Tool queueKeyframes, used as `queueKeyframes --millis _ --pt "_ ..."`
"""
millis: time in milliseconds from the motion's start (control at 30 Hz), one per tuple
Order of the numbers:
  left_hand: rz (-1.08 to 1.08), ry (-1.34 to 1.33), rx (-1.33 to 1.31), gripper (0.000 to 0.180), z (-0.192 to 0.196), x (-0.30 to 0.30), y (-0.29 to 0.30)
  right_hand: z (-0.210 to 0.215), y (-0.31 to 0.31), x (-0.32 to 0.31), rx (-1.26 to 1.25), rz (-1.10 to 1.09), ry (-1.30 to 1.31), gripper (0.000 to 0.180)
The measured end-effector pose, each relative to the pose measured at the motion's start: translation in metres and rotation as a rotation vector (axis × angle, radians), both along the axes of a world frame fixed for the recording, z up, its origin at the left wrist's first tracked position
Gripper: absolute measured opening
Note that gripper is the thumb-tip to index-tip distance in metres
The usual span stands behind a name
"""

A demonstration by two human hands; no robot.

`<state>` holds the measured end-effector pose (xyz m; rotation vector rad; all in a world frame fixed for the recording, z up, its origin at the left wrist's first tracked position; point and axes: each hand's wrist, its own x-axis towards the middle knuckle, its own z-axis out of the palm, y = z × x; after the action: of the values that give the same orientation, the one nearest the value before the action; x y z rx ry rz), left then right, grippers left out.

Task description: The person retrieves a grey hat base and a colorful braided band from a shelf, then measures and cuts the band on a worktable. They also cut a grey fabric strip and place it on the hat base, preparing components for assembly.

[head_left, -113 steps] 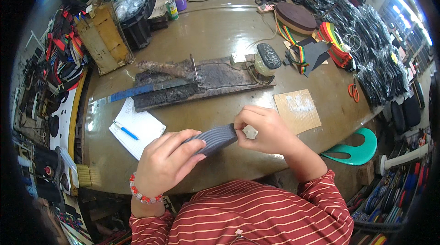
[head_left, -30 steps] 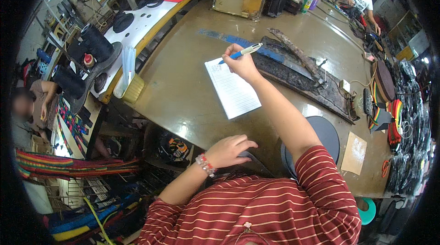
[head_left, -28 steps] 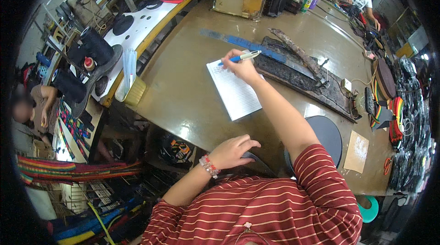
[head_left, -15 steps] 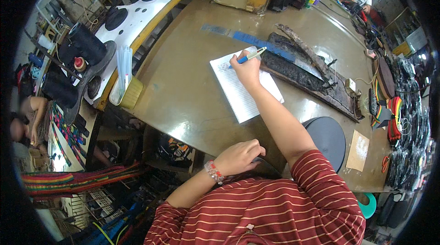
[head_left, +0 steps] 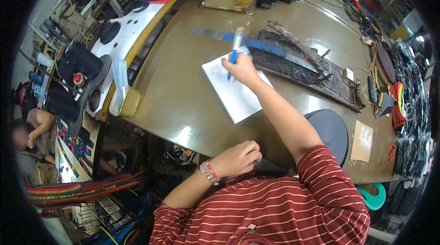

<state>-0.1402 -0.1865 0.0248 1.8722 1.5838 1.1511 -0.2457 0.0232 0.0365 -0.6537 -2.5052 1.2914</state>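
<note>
A white lined notepad lies aslant on the brown table, with handwriting across its upper part. My right hand rests over its upper right side, fingers closed round a blue-and-white pen. The pen stands steeply; its blue lower end points down at the page and its white end sticks up. Nearer to me, my left hand, with a beaded bracelet at the wrist, is curled by the table's near edge. Its fingers bend inward, and the palm side is hidden.
A dark metal frame lies beyond the notepad. To the right are a black round disc, a tan sheet and orange scissors. A yellow container stands at the left edge. Two other people sit farther off.
My right hand has moved slightly down the page, and the pen has swung from a rightward slant to nearly upright. The left hand stays curled by the near edge. The whole view has shifted a little.
</note>
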Motion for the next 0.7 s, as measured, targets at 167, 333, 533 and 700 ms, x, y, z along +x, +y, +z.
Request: queueKeyframes --millis 167,333,533,700 --pt "0.026 0.572 0.156 0.013 0.037 -0.013 0.027 0.033 0.014 0.049 0.428 0.288 -0.392 0.060" --pt "0.326 0.796 0.465 0.008 0.082 -0.049 0.091 0.084 0.054 0.174 -0.758 0.401 -0.253 0.056" --pt "0.485 0.804 0.608 0.010 0.101 -0.103 0.232 0.145 0.127 0.265 -0.553 0.065 -0.170 0.036" --pt "0.603 0.957 0.072 0.002 0.075 -0.114 0.292 0.149 0.185 0.246 0.211 -0.058 -0.262 0.030"
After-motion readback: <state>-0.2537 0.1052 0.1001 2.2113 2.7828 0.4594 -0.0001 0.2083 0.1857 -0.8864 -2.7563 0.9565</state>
